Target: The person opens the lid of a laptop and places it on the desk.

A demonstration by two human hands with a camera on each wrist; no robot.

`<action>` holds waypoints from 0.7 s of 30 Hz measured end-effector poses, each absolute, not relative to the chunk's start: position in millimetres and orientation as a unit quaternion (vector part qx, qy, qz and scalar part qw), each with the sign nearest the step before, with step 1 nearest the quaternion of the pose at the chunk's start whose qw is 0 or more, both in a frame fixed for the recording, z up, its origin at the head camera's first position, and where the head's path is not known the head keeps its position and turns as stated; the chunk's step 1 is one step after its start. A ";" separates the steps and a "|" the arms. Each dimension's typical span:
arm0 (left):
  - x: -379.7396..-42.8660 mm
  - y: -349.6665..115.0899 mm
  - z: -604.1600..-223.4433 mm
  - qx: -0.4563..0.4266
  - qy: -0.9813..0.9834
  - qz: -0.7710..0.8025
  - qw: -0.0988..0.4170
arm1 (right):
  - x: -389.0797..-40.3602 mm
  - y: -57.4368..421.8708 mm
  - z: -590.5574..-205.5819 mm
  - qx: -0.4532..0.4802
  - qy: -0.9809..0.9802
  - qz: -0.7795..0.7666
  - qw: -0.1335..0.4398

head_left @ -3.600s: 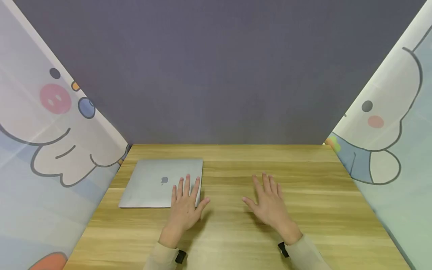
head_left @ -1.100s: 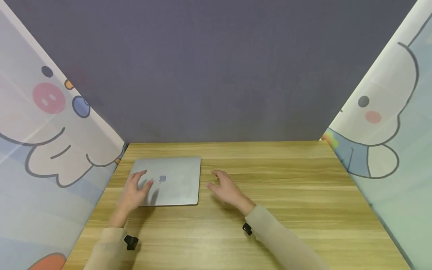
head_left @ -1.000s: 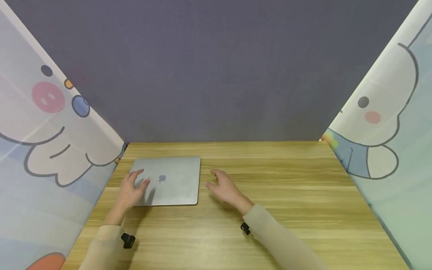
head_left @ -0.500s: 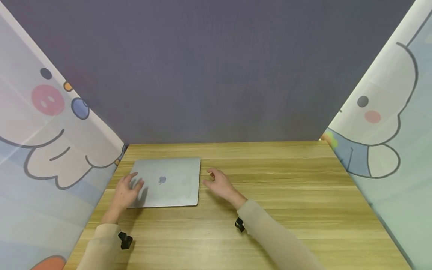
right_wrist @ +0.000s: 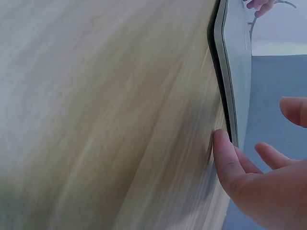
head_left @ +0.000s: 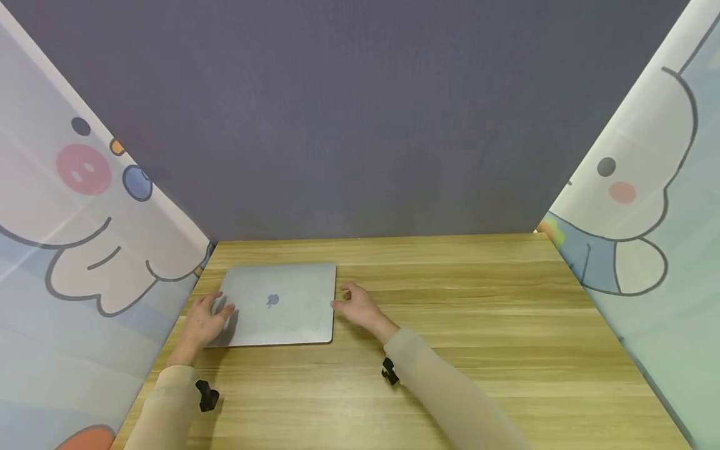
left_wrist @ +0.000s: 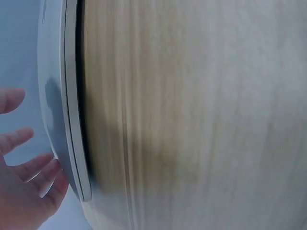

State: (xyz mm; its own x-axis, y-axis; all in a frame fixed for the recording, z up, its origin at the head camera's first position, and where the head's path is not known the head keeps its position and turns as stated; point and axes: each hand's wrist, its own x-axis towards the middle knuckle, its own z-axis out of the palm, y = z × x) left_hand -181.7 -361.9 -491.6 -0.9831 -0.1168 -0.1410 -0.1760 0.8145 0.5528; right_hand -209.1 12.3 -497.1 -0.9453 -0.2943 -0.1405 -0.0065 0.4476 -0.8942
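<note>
A closed silver laptop (head_left: 298, 315) with an apple logo on its lid lies flat on the wooden table (head_left: 478, 350), left of centre. Around its left edge spreads my left hand (head_left: 200, 322), thumb over the lid with a gap below it; in the left wrist view the fingers (left_wrist: 45, 179) of that hand come up to the laptop's side. My right hand (head_left: 362, 310) is at the opposite edge. The right wrist view shows fingertips (right_wrist: 221, 139) low against the laptop's side at table height, while the thumb hangs free above.
A dark grey panel (head_left: 360, 125) rises behind the table's far edge. Cartoon-printed curtains flank it, one on the left (head_left: 34, 200) and one on the right (head_left: 669, 250). Black wrist cameras (head_left: 207, 395) sit on both sleeves.
From flat, spread hands above the table, both have moved to the laptop's two sides. Over the last second the left went slightly down and left, the right leftward to the edge. The laptop stays put.
</note>
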 end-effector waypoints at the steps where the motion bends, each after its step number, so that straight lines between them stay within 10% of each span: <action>1: -181.8 -362.3 -491.7 -0.081 0.951 0.293 0.054 | -209.3 11.3 -497.4 -0.087 0.836 -0.522 0.143; 21: -186.3 -379.5 -495.8 -0.132 0.910 0.387 0.070 | -214.0 -10.7 -498.4 -0.022 0.747 -0.635 0.196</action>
